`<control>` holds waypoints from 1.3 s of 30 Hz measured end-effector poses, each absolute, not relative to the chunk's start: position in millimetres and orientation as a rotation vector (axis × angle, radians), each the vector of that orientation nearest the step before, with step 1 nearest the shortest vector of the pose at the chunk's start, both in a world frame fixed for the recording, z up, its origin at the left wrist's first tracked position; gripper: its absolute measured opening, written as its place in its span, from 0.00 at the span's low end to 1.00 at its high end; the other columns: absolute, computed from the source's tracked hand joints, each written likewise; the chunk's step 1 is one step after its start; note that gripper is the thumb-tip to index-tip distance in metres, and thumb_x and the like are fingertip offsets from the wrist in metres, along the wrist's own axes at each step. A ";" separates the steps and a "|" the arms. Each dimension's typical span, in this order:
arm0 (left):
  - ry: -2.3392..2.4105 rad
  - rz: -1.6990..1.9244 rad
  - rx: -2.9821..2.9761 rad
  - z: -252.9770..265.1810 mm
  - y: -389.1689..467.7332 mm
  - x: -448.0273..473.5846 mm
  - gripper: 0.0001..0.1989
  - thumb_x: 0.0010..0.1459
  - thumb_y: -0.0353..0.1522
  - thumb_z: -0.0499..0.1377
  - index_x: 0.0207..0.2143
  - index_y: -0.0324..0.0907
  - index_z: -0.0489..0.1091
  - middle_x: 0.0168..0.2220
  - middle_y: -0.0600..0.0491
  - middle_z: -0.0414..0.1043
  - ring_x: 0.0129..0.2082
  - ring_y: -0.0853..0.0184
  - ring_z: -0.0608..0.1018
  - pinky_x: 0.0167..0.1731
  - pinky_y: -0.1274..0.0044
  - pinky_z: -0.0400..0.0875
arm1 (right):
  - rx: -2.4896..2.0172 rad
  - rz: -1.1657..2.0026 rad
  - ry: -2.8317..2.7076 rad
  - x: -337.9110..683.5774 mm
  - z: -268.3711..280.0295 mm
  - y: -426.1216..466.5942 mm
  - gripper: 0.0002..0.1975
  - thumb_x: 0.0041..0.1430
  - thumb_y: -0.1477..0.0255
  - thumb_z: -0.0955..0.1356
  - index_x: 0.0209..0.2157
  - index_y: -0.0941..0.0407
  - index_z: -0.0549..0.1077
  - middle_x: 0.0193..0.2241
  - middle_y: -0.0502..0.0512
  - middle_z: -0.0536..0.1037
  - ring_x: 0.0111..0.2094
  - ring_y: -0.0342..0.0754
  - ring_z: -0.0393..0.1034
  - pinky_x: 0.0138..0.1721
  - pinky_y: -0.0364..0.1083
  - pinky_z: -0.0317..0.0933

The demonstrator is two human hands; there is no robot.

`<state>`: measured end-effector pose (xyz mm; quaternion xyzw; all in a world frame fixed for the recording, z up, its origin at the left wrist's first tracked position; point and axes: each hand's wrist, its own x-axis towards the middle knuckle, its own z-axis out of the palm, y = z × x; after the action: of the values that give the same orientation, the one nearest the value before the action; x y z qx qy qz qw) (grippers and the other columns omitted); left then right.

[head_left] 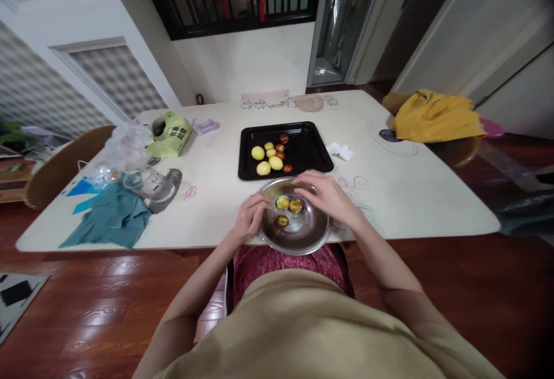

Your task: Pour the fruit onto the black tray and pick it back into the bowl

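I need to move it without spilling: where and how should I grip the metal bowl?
The metal bowl is likely best held by its rim, coming from left and right, one palm each side, thumbs on top. It is round and open, the black baking tray sits close behind it, and yellowish pieces lie inside, so keep it level.

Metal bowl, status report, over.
Left hand at left rim of bowl. Right hand over far-right rim. Three yellow-brown pieces inside. Black tray just beyond.
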<state>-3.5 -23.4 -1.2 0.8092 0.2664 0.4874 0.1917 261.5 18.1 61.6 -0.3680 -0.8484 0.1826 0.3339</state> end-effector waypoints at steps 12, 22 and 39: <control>0.727 1.355 2.282 -4.1 -21.6 -2.9 0.25 0.79 0.37 0.41 0.41 0.40 0.76 0.42 0.44 0.78 0.46 0.59 0.79 0.49 0.65 0.72 | -1.411 0.299 -2.368 233.7 45.0 123.5 0.11 0.70 0.66 0.71 0.46 0.58 0.81 0.44 0.61 0.84 0.43 0.53 0.78 0.41 0.46 0.65; 0.761 1.326 2.296 1.1 -22.7 -2.8 0.26 0.80 0.39 0.41 0.40 0.40 0.76 0.41 0.44 0.79 0.44 0.59 0.80 0.49 0.65 0.72 | -1.543 0.599 -2.330 224.5 39.1 139.5 0.08 0.60 0.66 0.78 0.37 0.56 0.81 0.35 0.55 0.85 0.36 0.49 0.77 0.35 0.43 0.62; 0.778 1.316 2.292 -2.7 -22.2 -3.9 0.27 0.79 0.39 0.41 0.40 0.40 0.77 0.43 0.43 0.79 0.45 0.59 0.80 0.50 0.64 0.72 | -0.994 0.643 -2.170 265.9 66.6 40.8 0.11 0.59 0.74 0.73 0.44 0.54 0.80 0.44 0.57 0.80 0.39 0.50 0.76 0.43 0.49 0.72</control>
<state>-3.9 -22.2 -2.7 0.8164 0.2771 0.4687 0.1922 265.9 40.8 66.6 -0.3799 -0.8291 0.2457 0.3284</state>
